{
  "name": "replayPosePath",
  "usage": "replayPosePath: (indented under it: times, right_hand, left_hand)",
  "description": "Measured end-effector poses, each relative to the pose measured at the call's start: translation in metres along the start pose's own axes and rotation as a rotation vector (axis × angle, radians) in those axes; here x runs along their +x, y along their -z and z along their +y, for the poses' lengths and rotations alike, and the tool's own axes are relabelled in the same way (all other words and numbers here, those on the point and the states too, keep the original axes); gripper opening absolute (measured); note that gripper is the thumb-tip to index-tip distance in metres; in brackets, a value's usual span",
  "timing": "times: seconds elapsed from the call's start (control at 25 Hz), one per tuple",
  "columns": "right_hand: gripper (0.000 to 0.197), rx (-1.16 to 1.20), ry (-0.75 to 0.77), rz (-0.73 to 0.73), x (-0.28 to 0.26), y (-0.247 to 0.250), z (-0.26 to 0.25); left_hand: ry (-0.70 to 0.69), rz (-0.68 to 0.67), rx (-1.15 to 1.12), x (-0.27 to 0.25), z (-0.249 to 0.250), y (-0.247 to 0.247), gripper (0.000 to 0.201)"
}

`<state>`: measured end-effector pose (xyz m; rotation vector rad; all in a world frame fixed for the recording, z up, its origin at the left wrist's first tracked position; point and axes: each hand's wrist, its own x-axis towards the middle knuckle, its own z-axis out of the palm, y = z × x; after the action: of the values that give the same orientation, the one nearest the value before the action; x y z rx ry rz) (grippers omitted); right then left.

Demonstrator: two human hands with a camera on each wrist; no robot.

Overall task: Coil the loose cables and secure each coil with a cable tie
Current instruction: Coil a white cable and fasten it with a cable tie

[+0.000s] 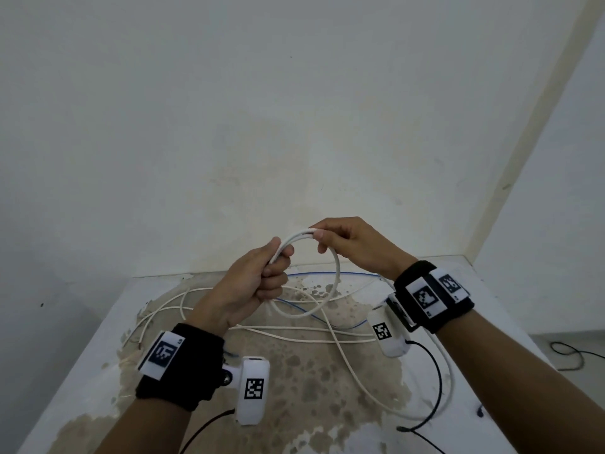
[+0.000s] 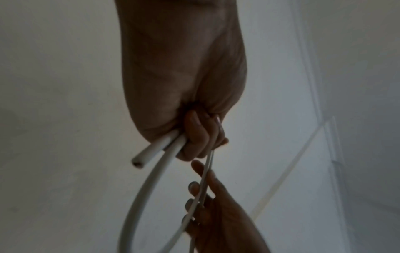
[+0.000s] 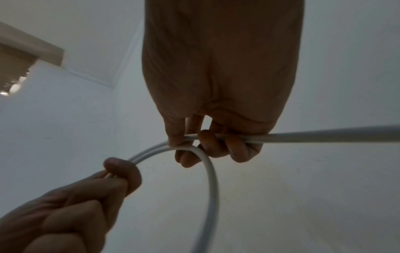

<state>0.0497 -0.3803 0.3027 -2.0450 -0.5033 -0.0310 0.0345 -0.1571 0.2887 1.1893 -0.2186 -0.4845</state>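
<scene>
Coiling step in hand, no tie on yet. White cable (image 1: 330, 257) held above the desk (image 1: 98, 339) as a small loop of a few turns; left hand (image 1: 248, 286) fisted around the gathered strands with the cut end poking out below, right hand (image 1: 353, 244) pinching the top of the loop, feeding slack. Long tail trailing across desk among other white and blue cables (image 1: 327, 273). Next, likely: lay another turn into the left grip without loosening it. No cable tie visible.
</scene>
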Motion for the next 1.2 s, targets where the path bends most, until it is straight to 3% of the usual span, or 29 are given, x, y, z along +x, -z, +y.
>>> replayPosePath:
  times: [0.16, 0.28, 0.36, 0.48, 0.6, 0.68, 0.76, 0.92, 1.08, 1.2]
  right_hand:
    - [0.025, 0.087, -0.145, 0.055, -0.019, 0.008, 0.038]
    - [0.03, -0.227, -0.215, -0.032, -0.036, 0.004, 0.071]
    - [0.036, -0.496, -0.215, -0.22, -0.041, -0.011, 0.071]
    - [0.028, -0.786, -0.108, -0.432, -0.045, -0.039, 0.028]
    - [0.025, -0.899, 0.238, -0.388, -0.045, -0.05, -0.024]
    - [0.022, -0.774, 0.425, -0.267, -0.042, -0.046, -0.048]
    - [0.015, -0.618, 0.489, -0.141, -0.034, -0.037, -0.055]
    - [0.011, -0.406, 0.315, -0.013, -0.012, -0.019, -0.038]
    - [0.012, -0.23, 0.132, 0.091, -0.004, -0.002, -0.002]
    - [0.019, -0.083, 0.0, 0.128, -0.008, 0.0, 0.014]
  left_hand:
    - [-0.197, 0.098, -0.312, -0.003, 0.013, 0.028, 0.032]
    - [-0.32, 0.224, -0.42, -0.005, 0.029, 0.059, 0.034]
    - [-0.344, 0.282, -0.423, -0.003, 0.031, 0.065, 0.033]
    - [-0.292, 0.308, -0.33, 0.008, 0.022, 0.047, 0.033]
    - [-0.198, 0.269, -0.149, 0.014, 0.009, 0.022, 0.032]
    - [-0.175, 0.245, -0.031, 0.015, -0.002, 0.011, 0.032]
    - [-0.157, 0.22, 0.1, 0.013, -0.011, 0.001, 0.037]
    - [-0.056, 0.091, 0.252, 0.005, -0.015, -0.014, 0.036]
    - [0.077, -0.019, -0.048, 0.001, -0.009, -0.007, 0.031]
    - [0.091, -0.063, -0.255, 0.0, -0.006, 0.001, 0.031]
